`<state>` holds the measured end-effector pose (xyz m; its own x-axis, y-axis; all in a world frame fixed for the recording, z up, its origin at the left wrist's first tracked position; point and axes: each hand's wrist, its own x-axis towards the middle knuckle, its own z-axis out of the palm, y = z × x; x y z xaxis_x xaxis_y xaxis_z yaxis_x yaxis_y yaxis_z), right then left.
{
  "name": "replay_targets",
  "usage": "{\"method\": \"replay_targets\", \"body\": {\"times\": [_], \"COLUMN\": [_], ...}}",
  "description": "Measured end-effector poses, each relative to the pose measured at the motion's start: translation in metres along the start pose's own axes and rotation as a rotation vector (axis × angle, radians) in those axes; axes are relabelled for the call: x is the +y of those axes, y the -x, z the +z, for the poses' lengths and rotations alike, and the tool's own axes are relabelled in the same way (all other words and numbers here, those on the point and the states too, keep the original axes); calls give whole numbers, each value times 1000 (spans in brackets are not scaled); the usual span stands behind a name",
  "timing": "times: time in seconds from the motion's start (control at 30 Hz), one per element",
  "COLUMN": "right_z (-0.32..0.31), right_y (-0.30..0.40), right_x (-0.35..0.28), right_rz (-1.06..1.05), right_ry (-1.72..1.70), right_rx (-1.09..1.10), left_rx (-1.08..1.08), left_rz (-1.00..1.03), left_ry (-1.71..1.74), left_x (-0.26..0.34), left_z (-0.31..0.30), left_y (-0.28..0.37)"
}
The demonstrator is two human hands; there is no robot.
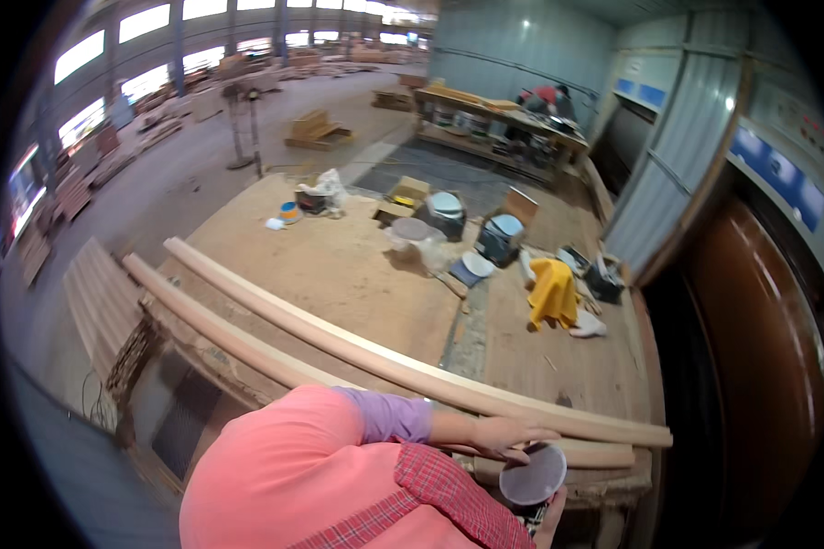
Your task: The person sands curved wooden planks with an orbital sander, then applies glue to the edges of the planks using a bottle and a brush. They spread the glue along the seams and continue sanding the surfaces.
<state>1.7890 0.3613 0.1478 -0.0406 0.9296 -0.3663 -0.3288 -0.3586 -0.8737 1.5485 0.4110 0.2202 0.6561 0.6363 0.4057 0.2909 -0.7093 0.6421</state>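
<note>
A round object with a flat grey-lilac face (533, 473) is held low in front of me, close to my body. Its underside is dark with pale markings, and I cannot tell whether it is a tool or a container. My right hand (555, 516) grips it from below, partly hidden by the object. My left hand (505, 436) reaches over its upper edge with fingers apart, the thumb side at the rim. Just beyond the hands, two long pale wooden rails, a far one (384, 357) and a near one (220, 336), lie side by side across a worn support.
Lidded buckets (445, 204), an open cardboard box (405, 195) and a yellow cloth (553, 291) stand on the floor boards ahead. A workbench (481, 106), with a person at its far end, is behind them. Stacked slats (103, 302) are at left; corrugated metal wall (673, 144) rises at right.
</note>
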Motion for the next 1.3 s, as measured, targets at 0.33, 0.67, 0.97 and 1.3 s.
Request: {"method": "replay_targets", "body": {"times": [0.33,0.67,0.97,1.3], "right_z": [12,37,-35,-191], "right_y": [-15,-25,9,125], "right_x": [-4,-12,15,140], "right_rz": [-26,-86,-107,68], "right_ry": [37,-2,8,82], "right_rx": [-16,-81,61,634], "left_rx": [-134,39,327,-240], "left_rz": [-736,-920,-1034,-1063], "left_ry": [883,1091,1218,720], "left_x": [5,18,21,-31], "left_z": [5,16,-32,-2], "left_y": [27,33,45,4]}}
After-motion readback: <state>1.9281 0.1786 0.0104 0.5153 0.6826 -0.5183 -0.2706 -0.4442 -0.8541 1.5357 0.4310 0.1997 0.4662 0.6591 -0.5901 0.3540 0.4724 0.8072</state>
